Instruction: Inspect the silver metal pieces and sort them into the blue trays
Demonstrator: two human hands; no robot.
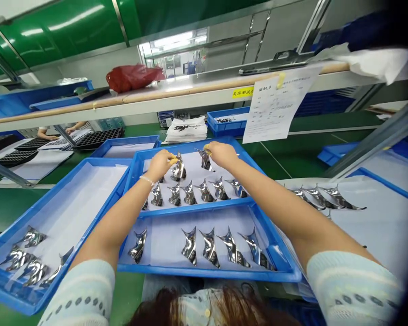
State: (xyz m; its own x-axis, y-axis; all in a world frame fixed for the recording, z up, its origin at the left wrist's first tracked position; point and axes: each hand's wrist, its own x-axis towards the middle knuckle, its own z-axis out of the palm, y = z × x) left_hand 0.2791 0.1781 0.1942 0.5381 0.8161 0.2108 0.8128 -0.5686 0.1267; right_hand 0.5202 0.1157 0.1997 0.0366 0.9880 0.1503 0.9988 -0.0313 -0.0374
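My left hand (pixel 160 164), with yellow finger covers, pinches the top of a shiny curved metal part (pixel 179 171) over the upper blue tray (pixel 190 210). To its right, my right hand (pixel 222 155), also with yellow covers, has its fingers closed at the tip of another mirror-like metal part (pixel 206 161). Below both hands, a row of similar pointed parts (pixel 189 194) lies on white lining, some of it behind my left wrist. Nearer to me, a lower blue tray (pixel 207 270) holds several more parts (pixel 209 246).
At left, a long blue tray (pixel 12 296) has several metal parts (pixel 30 267) at its near end. More parts (pixel 321 197) lie on a white surface at right. A printed sheet (pixel 275 106) hangs from the shelf (pixel 197 96) ahead. Another person's hands (pixel 47 134) show at far left.
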